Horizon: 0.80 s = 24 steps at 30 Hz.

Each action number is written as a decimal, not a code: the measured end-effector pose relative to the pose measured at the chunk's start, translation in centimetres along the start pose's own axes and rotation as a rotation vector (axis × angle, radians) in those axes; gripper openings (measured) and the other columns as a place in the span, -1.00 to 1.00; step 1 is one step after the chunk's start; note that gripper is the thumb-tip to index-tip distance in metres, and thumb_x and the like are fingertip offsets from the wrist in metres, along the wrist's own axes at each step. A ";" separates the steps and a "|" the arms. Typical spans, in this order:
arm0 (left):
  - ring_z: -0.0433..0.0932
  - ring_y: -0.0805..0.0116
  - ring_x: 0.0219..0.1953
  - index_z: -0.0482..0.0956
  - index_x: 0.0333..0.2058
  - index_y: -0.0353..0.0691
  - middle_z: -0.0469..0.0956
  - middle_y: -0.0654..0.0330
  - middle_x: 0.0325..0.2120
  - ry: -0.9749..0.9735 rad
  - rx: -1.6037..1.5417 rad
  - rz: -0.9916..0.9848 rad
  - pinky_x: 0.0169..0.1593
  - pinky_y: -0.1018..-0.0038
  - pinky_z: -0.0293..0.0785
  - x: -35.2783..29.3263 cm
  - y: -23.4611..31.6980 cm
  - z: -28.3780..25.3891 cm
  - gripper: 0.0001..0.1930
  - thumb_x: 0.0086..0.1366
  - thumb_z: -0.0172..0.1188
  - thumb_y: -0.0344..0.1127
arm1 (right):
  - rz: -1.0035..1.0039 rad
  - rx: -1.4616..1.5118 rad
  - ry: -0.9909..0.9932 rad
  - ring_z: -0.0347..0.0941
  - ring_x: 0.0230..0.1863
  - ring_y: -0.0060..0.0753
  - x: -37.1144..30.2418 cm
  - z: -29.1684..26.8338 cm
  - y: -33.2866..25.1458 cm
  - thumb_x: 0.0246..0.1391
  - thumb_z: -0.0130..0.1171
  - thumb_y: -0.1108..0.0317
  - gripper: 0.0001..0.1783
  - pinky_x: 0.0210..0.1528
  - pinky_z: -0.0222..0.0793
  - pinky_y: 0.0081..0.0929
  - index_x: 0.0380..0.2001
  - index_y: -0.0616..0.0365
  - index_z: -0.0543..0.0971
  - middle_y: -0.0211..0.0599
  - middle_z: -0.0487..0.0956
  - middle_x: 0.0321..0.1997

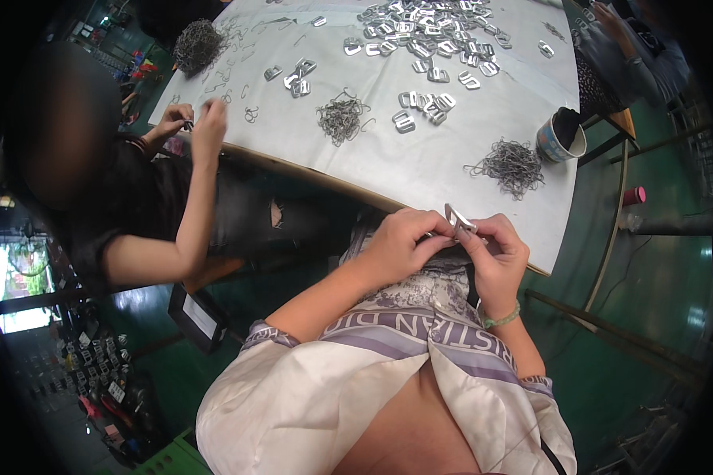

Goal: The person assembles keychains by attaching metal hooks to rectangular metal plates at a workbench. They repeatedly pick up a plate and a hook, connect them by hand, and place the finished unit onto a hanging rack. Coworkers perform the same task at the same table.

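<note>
At the near edge of the table my right hand (501, 257) pinches a silver metal buckle (462, 222) between thumb and fingers, tilted up on its edge. My left hand (408, 244) meets it from the other side, thumb and forefinger pressed together at the buckle's lower end. Whatever those left fingertips hold is too small and hidden to name. Just beyond my hands lies a tangled heap of thin bent wire pieces (513, 168). Farther off, a small group of loose buckles (428, 105) rests on the white table cover (428, 170).
A large pile of buckles (428, 32) covers the far part of the table. Another wire heap (342, 119) lies left of centre. A cup with dark contents (554, 142) stands at the right edge. At the left, a co-worker's hands (194, 127) work over the table edge.
</note>
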<state>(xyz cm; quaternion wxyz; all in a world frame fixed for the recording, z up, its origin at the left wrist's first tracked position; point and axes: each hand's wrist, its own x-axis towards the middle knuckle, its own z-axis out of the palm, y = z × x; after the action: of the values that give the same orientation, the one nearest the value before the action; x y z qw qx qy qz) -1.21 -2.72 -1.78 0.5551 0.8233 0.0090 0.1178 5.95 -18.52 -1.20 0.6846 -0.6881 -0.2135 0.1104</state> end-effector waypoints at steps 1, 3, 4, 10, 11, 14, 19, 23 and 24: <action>0.59 0.27 -0.35 0.61 -0.34 -0.31 0.63 0.12 -0.44 -0.083 -0.071 -0.047 -0.18 0.42 0.45 0.5 0.0 -0.8 -0.91 0.15 0.23 -0.49 | -0.010 0.014 0.013 0.40 -0.44 -0.64 -0.3 0.0 0.3 -0.07 0.29 0.62 -0.89 -0.38 0.30 -0.67 -0.40 0.30 0.65 -0.39 0.48 -0.46; 0.61 0.28 -0.33 0.64 -0.27 -0.31 0.64 0.09 -0.42 -0.025 -0.044 -0.152 -0.20 0.44 0.48 2.3 -2.0 -1.4 -0.85 0.20 0.20 -0.42 | -0.022 0.004 0.030 0.40 -0.45 -0.62 -0.8 -0.2 0.5 -0.08 0.29 0.62 -0.90 -0.39 0.29 -0.67 -0.41 0.30 0.64 -0.38 0.49 -0.46; 0.61 0.27 -0.33 0.64 -0.25 -0.30 0.64 0.08 -0.40 0.058 -0.030 -0.149 -0.22 0.44 0.48 3.6 -3.5 -1.1 -0.84 0.22 0.18 -0.40 | -0.026 -0.020 0.033 0.40 -0.45 -0.62 -0.9 -0.3 0.4 -0.09 0.30 0.62 -0.90 -0.40 0.28 -0.67 -0.41 0.30 0.64 -0.38 0.49 -0.47; 0.59 0.09 -0.33 0.66 -0.42 -0.25 0.59 0.09 -0.43 0.103 0.579 0.127 -0.21 0.30 0.51 12.0 -9.3 5.1 -0.89 0.14 0.19 -0.37 | -0.028 -0.088 -0.011 0.40 -0.47 -0.58 -1.3 -1.1 0.3 -0.15 0.32 0.62 -0.87 -0.42 0.27 -0.64 -0.43 0.28 0.64 -0.35 0.50 -0.50; 0.59 0.09 -0.33 0.66 -0.43 -0.23 0.59 0.10 -0.43 0.100 0.671 0.159 -0.21 0.30 0.51 12.7 -9.5 5.9 -0.90 0.13 0.19 -0.38 | -0.034 -0.112 -0.024 0.40 -0.48 -0.57 -1.4 -1.3 0.1 -0.16 0.32 0.62 -0.87 -0.42 0.27 -0.63 -0.43 0.28 0.64 -0.35 0.51 -0.50; 0.61 0.12 -0.31 0.66 -0.46 -0.24 0.58 0.09 -0.43 -0.079 0.933 0.048 -0.24 0.31 0.54 14.2 -8.0 7.1 -0.91 0.10 0.19 -0.40 | -0.090 -0.133 -0.005 0.40 -0.49 -0.54 -1.4 -1.7 -0.1 -0.17 0.32 0.62 -0.87 -0.42 0.27 -0.62 -0.44 0.29 0.64 -0.33 0.52 -0.50; 0.65 0.18 -0.40 0.66 -0.48 -0.27 0.62 0.04 -0.48 -0.024 0.735 -0.081 -0.33 0.34 0.56 14.7 -8.0 5.3 -0.90 0.02 0.23 -0.39 | -0.057 -0.108 0.001 0.40 -0.48 -0.54 -1.5 -1.6 -0.2 -0.17 0.32 0.62 -0.87 -0.41 0.27 -0.61 -0.44 0.30 0.64 -0.33 0.52 -0.49; 0.60 0.36 -0.53 0.61 -0.49 -0.34 0.62 0.12 -0.53 -0.043 0.039 -0.393 -0.45 0.46 0.51 14.2 -8.3 2.0 -0.81 0.09 0.23 -0.29 | -0.010 -0.066 0.017 0.41 -0.47 -0.56 -1.4 -1.3 0.4 -0.16 0.31 0.62 -0.88 -0.39 0.28 -0.61 -0.44 0.31 0.64 -0.33 0.51 -0.50; 0.58 0.40 -0.55 0.60 -0.48 -0.34 0.62 0.14 -0.54 -0.045 -0.025 -0.422 -0.46 0.49 0.48 14.0 -8.4 1.6 -0.80 0.10 0.22 -0.29 | -0.007 -0.062 0.020 0.41 -0.46 -0.58 -1.4 -1.1 0.4 -0.14 0.31 0.62 -0.88 -0.39 0.28 -0.62 -0.44 0.31 0.63 -0.34 0.51 -0.50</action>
<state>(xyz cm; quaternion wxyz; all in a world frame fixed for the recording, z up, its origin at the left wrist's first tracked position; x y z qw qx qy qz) 13.68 1.10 -7.46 0.5779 0.7985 0.1673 -0.0194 5.27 -20.16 -1.78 0.6654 -0.7094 -0.2122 0.0945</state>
